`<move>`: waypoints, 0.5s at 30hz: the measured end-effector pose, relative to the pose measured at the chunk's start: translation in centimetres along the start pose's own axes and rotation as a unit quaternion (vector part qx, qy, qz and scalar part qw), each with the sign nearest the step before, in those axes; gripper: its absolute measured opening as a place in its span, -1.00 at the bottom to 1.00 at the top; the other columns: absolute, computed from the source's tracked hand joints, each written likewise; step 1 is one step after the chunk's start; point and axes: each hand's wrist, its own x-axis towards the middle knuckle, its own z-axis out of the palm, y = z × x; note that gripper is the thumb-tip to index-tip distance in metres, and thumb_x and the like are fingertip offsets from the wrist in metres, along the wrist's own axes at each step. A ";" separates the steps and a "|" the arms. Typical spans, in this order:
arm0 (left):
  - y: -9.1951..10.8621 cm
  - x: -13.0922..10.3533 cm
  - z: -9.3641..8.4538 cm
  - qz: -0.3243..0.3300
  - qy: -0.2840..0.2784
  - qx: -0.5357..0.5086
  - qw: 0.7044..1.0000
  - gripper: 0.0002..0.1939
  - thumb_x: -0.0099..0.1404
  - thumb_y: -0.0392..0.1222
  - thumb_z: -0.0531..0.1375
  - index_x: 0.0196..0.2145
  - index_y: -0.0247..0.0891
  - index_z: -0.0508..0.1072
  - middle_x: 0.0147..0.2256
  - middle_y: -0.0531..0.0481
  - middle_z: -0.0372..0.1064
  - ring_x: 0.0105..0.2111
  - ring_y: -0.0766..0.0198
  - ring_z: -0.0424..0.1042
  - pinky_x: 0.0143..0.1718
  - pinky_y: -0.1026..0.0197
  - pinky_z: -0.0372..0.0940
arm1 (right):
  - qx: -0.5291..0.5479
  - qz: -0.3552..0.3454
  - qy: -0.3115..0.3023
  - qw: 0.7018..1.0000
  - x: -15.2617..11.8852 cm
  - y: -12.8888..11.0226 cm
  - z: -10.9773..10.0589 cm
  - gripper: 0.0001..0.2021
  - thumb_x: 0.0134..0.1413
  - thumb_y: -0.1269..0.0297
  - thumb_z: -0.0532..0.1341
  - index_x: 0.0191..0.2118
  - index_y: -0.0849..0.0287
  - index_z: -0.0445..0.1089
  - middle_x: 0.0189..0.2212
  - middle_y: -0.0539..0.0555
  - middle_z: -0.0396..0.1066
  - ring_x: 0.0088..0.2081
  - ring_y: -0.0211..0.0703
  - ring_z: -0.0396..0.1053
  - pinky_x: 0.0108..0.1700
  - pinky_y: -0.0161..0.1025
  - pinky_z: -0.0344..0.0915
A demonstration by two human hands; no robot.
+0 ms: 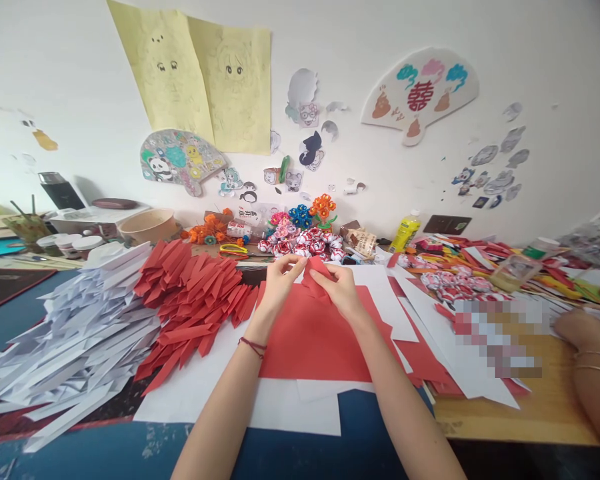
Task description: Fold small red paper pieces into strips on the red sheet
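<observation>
A small folded piece of red paper [318, 285] is held up over a large red sheet [315, 340]. My left hand [283, 280] pinches its upper left edge between thumb and fingertips. On its right side, my right hand [341, 287] has fingers and thumb closed on the same piece. The red sheet lies on white paper [205, 393]. Left of it is a heap of folded red strips [190, 293], beside a larger heap of folded white strips [90, 333].
Paper flowers [300, 233] and a yellow bottle [406, 231] stand along the wall. White and red sheets [445, 333] spread to the right. Another person's arm [593, 373] rests at the far right. A bowl [149, 227] and a black flask [60, 191] sit back left.
</observation>
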 end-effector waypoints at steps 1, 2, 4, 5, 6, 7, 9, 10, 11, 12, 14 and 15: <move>0.1 0.0 0.0 0.001 -0.006 -0.002 1.000 -0.70 0.15 0.05 0.27 -0.40 -0.28 0.50 -0.44 0.00 0.41 -0.46 0.35 0.28 -0.44 0.30 0.15 | 0.001 0.000 -0.001 1.000 0.0 0.0 0.0 -0.70 0.03 0.05 0.27 -0.37 0.24 0.49 -0.47 0.03 0.38 -0.42 -0.17 0.27 -0.41 -0.29 0.15; 0.2 0.0 0.0 0.001 -0.011 -0.004 1.000 -0.70 0.15 0.05 0.27 -0.39 -0.29 0.50 -0.45 0.00 0.40 -0.46 0.36 0.27 -0.45 0.31 0.15 | -0.001 0.000 -0.001 1.000 0.0 0.0 0.0 -0.70 0.03 0.05 0.27 -0.37 0.24 0.48 -0.48 0.03 0.38 -0.43 -0.17 0.27 -0.41 -0.29 0.14; 0.3 -0.1 0.0 0.000 -0.019 -0.007 1.000 -0.70 0.15 0.04 0.27 -0.39 -0.30 0.48 -0.45 0.01 0.38 -0.46 0.37 0.25 -0.45 0.32 0.13 | -0.010 0.002 -0.001 1.000 0.0 0.0 0.0 -0.69 0.03 0.05 0.27 -0.40 0.25 0.47 -0.49 0.02 0.37 -0.44 -0.18 0.26 -0.42 -0.30 0.14; 0.3 -0.1 0.0 0.000 -0.023 -0.007 1.000 -0.70 0.15 0.03 0.26 -0.40 -0.30 0.46 -0.45 0.02 0.37 -0.46 0.37 0.24 -0.45 0.33 0.13 | -0.015 0.002 -0.002 1.000 0.0 0.0 0.0 -0.70 0.02 0.05 0.27 -0.42 0.25 0.45 -0.50 0.01 0.35 -0.45 -0.19 0.24 -0.42 -0.30 0.13; 0.3 -0.1 0.0 0.002 -0.028 -0.007 1.000 -0.71 0.16 0.02 0.26 -0.40 -0.30 0.45 -0.46 0.03 0.36 -0.47 0.38 0.23 -0.44 0.33 0.13 | -0.018 0.001 -0.005 1.000 0.0 0.0 0.0 -0.70 0.02 0.06 0.27 -0.44 0.24 0.44 -0.52 0.01 0.33 -0.46 -0.20 0.23 -0.42 -0.30 0.12; 0.4 -0.2 0.0 0.005 -0.033 -0.006 0.999 -0.72 0.17 0.01 0.25 -0.41 -0.30 0.44 -0.46 0.03 0.35 -0.47 0.39 0.23 -0.44 0.33 0.12 | -0.020 0.000 -0.008 1.000 0.0 -0.1 0.0 -0.71 0.02 0.07 0.27 -0.45 0.24 0.43 -0.52 0.00 0.32 -0.46 -0.21 0.22 -0.42 -0.31 0.11; 0.3 -0.2 -0.1 0.016 -0.041 0.002 0.999 -0.75 0.20 -0.02 0.23 -0.40 -0.29 0.43 -0.45 0.04 0.34 -0.46 0.39 0.22 -0.43 0.34 0.12 | -0.023 -0.005 -0.016 1.000 -0.1 -0.2 0.0 -0.71 0.04 0.08 0.26 -0.46 0.24 0.41 -0.53 -0.01 0.29 -0.46 -0.23 0.19 -0.42 -0.31 0.10; 0.3 -0.2 -0.2 0.022 -0.042 0.007 0.999 -0.76 0.22 -0.03 0.22 -0.39 -0.29 0.43 -0.44 0.04 0.34 -0.46 0.39 0.22 -0.43 0.34 0.12 | -0.025 -0.007 -0.019 0.999 -0.1 -0.2 0.0 -0.72 0.04 0.08 0.25 -0.47 0.23 0.40 -0.53 -0.02 0.28 -0.46 -0.23 0.18 -0.42 -0.31 0.10; 0.2 -0.2 -0.2 0.028 -0.041 0.014 0.999 -0.76 0.23 -0.03 0.21 -0.39 -0.29 0.42 -0.43 0.04 0.35 -0.45 0.39 0.23 -0.43 0.34 0.12 | -0.027 -0.009 -0.020 0.999 -0.1 -0.3 0.0 -0.72 0.05 0.09 0.25 -0.47 0.23 0.39 -0.53 -0.02 0.27 -0.47 -0.24 0.18 -0.42 -0.31 0.09; 0.2 -0.2 -0.2 0.033 -0.040 0.023 0.998 -0.76 0.24 -0.03 0.19 -0.38 -0.28 0.42 -0.42 0.04 0.35 -0.45 0.38 0.23 -0.43 0.34 0.12 | -0.029 -0.010 -0.018 0.999 0.0 -0.3 0.0 -0.72 0.05 0.09 0.25 -0.48 0.23 0.39 -0.54 -0.02 0.27 -0.47 -0.24 0.17 -0.42 -0.31 0.09; 0.0 -0.1 -0.2 0.046 -0.036 0.052 0.997 -0.75 0.26 -0.01 0.16 -0.37 -0.27 0.42 -0.40 0.04 0.37 -0.45 0.37 0.25 -0.42 0.34 0.13 | -0.030 -0.010 -0.007 0.999 0.0 -0.1 -0.1 -0.72 0.04 0.10 0.25 -0.47 0.23 0.39 -0.54 -0.02 0.26 -0.47 -0.24 0.16 -0.43 -0.32 0.08; -0.1 -0.1 -0.1 0.054 -0.034 0.078 0.995 -0.74 0.28 0.00 0.14 -0.38 -0.27 0.42 -0.41 0.03 0.38 -0.45 0.37 0.27 -0.42 0.34 0.14 | -0.029 -0.009 0.000 1.000 0.0 -0.1 -0.1 -0.72 0.04 0.10 0.25 -0.47 0.24 0.39 -0.54 -0.02 0.26 -0.48 -0.24 0.16 -0.44 -0.32 0.08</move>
